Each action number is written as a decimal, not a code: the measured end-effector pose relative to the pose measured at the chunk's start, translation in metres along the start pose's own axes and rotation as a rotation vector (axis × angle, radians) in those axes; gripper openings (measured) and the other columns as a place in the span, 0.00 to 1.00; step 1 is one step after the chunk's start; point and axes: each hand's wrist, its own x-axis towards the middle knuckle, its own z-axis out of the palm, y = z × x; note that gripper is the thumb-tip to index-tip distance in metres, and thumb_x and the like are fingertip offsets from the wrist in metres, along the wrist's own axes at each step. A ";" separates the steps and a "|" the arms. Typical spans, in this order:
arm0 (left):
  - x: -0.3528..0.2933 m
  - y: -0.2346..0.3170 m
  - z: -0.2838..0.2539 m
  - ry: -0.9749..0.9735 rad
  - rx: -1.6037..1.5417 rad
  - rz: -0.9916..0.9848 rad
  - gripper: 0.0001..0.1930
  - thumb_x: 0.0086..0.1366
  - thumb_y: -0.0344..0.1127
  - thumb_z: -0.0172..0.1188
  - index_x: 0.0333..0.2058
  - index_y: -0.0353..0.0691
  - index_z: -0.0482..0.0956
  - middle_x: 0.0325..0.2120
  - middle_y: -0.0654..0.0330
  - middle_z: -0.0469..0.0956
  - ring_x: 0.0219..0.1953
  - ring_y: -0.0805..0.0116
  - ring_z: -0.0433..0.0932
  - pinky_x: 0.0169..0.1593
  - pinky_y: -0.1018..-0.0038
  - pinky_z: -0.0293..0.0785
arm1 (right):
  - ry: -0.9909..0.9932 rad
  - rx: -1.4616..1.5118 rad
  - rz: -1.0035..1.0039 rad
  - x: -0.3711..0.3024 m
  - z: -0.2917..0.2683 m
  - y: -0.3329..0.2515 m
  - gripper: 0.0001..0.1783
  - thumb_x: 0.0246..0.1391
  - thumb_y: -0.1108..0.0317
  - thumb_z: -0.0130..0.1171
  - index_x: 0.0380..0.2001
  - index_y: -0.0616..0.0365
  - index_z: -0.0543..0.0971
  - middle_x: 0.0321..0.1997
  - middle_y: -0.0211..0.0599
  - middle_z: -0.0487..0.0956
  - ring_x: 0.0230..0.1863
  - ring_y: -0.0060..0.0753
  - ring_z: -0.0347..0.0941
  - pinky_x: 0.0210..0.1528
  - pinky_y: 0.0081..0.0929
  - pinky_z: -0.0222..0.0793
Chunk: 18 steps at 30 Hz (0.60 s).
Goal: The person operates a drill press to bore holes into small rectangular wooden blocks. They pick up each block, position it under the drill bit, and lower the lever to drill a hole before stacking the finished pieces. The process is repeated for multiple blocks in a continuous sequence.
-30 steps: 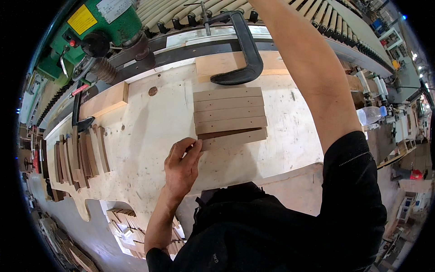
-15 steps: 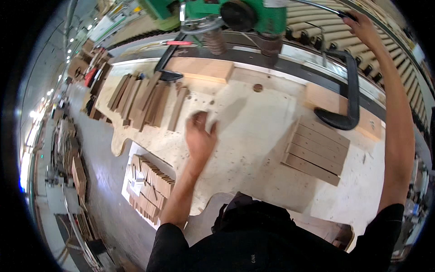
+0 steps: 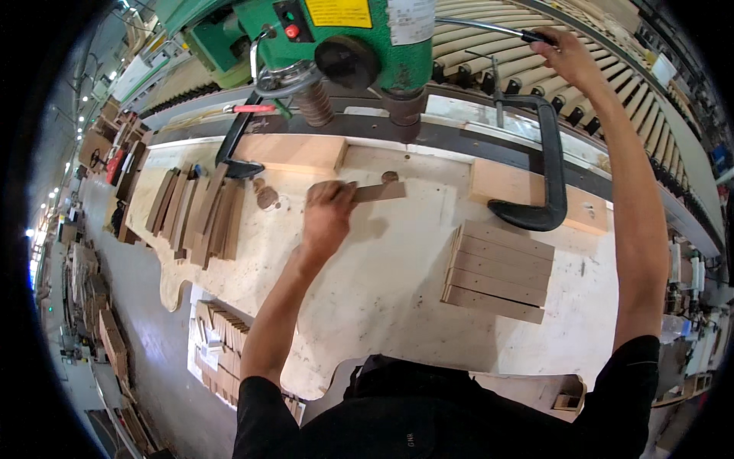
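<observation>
Over the pale work board [image 3: 382,283], my left hand [image 3: 326,218] is closed on one end of a short brown wooden strip [image 3: 382,192]. The strip's free end points right, just below the dark chuck [image 3: 403,107] of a green drill press [image 3: 348,27]. My right hand [image 3: 572,61] is raised at the far right, wrapped round the black grip of the press's metal lever [image 3: 485,27]. Left of my left hand lies a row of loose wooden strips [image 3: 200,214]. Drilled strips form a neat stack [image 3: 501,268] on the board's right side.
Black C-clamps stand at the right [image 3: 554,145] and left [image 3: 235,141], by pale wooden blocks [image 3: 294,153] along the board's back edge. A roller conveyor [image 3: 634,99] runs behind. Lower left, a box of cut wood pieces [image 3: 218,348] sits below the board.
My left hand has taken up a strip from beside the loose row and brought it toward the chuck. My right hand stays on the lever. The whole view has shifted.
</observation>
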 end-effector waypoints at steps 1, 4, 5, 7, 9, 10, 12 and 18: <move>0.014 0.002 0.017 0.026 -0.038 0.049 0.15 0.54 0.31 0.64 0.42 0.40 0.81 0.37 0.57 0.78 0.45 0.54 0.74 0.51 0.61 0.69 | 0.008 -0.016 0.010 0.000 0.001 -0.002 0.28 0.58 0.49 0.59 0.55 0.55 0.76 0.47 0.48 0.81 0.46 0.43 0.79 0.51 0.39 0.72; 0.049 0.001 0.056 0.035 -0.057 0.144 0.11 0.52 0.31 0.64 0.37 0.40 0.81 0.37 0.59 0.78 0.45 0.56 0.74 0.52 0.61 0.68 | -0.019 -0.026 0.066 -0.004 -0.002 -0.010 0.26 0.57 0.49 0.59 0.53 0.54 0.78 0.48 0.48 0.81 0.49 0.47 0.78 0.53 0.39 0.70; 0.056 -0.003 0.063 0.060 -0.028 0.203 0.10 0.52 0.31 0.64 0.36 0.40 0.81 0.37 0.59 0.78 0.45 0.56 0.74 0.51 0.60 0.68 | -0.023 -0.029 0.041 -0.002 -0.003 -0.011 0.27 0.58 0.50 0.59 0.55 0.56 0.76 0.43 0.45 0.80 0.43 0.41 0.77 0.48 0.35 0.72; 0.066 -0.016 0.080 0.095 -0.006 0.217 0.09 0.51 0.30 0.64 0.34 0.40 0.81 0.39 0.59 0.77 0.46 0.57 0.73 0.51 0.60 0.67 | -0.034 -0.034 -0.006 -0.003 -0.003 -0.014 0.30 0.60 0.53 0.60 0.58 0.61 0.72 0.34 0.38 0.78 0.31 0.28 0.77 0.38 0.28 0.75; 0.071 -0.028 0.086 0.107 -0.012 0.117 0.09 0.50 0.30 0.64 0.32 0.41 0.81 0.41 0.60 0.75 0.47 0.58 0.72 0.52 0.61 0.67 | -0.025 -0.064 0.035 -0.008 -0.004 -0.021 0.29 0.60 0.54 0.59 0.58 0.62 0.72 0.37 0.40 0.79 0.31 0.29 0.77 0.38 0.29 0.75; 0.078 -0.032 0.086 0.080 0.035 0.132 0.08 0.50 0.31 0.65 0.32 0.43 0.81 0.42 0.58 0.73 0.49 0.56 0.71 0.54 0.60 0.65 | -0.034 -0.052 0.035 -0.008 -0.006 -0.019 0.29 0.60 0.54 0.59 0.58 0.62 0.72 0.38 0.41 0.80 0.31 0.29 0.77 0.38 0.29 0.75; 0.086 -0.026 0.079 0.087 0.055 0.106 0.11 0.51 0.31 0.65 0.36 0.42 0.81 0.43 0.56 0.73 0.51 0.55 0.71 0.56 0.60 0.65 | -0.062 -0.056 0.073 -0.010 -0.010 -0.022 0.27 0.60 0.56 0.59 0.56 0.64 0.73 0.35 0.41 0.80 0.30 0.29 0.77 0.37 0.30 0.74; 0.081 -0.040 0.081 0.008 0.031 0.036 0.24 0.57 0.34 0.64 0.53 0.38 0.74 0.52 0.54 0.72 0.58 0.54 0.68 0.62 0.62 0.63 | -0.174 -0.096 0.114 -0.027 0.027 -0.032 0.22 0.57 0.54 0.59 0.49 0.58 0.78 0.33 0.48 0.80 0.38 0.47 0.77 0.42 0.39 0.70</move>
